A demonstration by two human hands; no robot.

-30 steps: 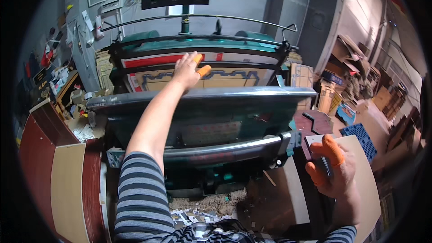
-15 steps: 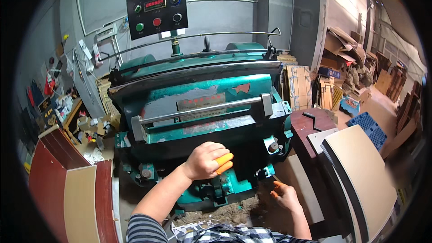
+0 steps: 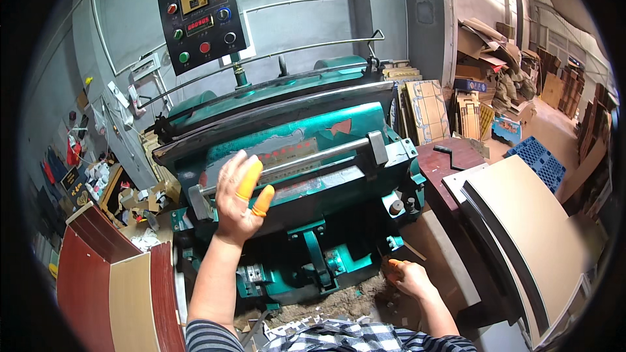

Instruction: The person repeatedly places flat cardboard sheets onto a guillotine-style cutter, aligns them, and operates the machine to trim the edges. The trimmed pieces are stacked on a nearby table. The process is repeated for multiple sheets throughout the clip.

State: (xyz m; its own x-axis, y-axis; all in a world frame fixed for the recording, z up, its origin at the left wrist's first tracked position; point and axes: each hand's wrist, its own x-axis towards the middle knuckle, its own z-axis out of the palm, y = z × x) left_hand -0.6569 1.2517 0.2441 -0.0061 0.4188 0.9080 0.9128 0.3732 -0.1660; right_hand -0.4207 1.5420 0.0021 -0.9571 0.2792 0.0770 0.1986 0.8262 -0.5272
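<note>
A large green die-cutting machine (image 3: pixel 352 124) stands in front of me, a metal bar (image 3: pixel 306 158) running across its front. My left hand (image 3: pixel 238 202) is raised before the left part of that bar, its fingers stretched upward and nothing in it. Orange finger covers (image 3: pixel 249 179) sit on two of its digits. Lower down, beside the machine's right foot, is my right hand (image 3: pixel 411 279), its fingers curled in and also tipped with orange. What those fingers hold, if anything, is hidden. A thin pale strip (image 3: pixel 415 251) shows just above them.
A black control panel (image 3: pixel 203 19) with buttons and a red display rises at the back left. Tan sheets (image 3: pixel 531 221) are stacked at right beside a dark red table (image 3: pixel 437 169). Red and tan boards (image 3: pixel 85 274) stand at left. Scraps (image 3: pixel 332 303) litter the machine's base.
My left hand has risen to the left and opened from a curled shape. My right hand has shifted only slightly. The view has tilted, and the machine's lower front parts have changed position.
</note>
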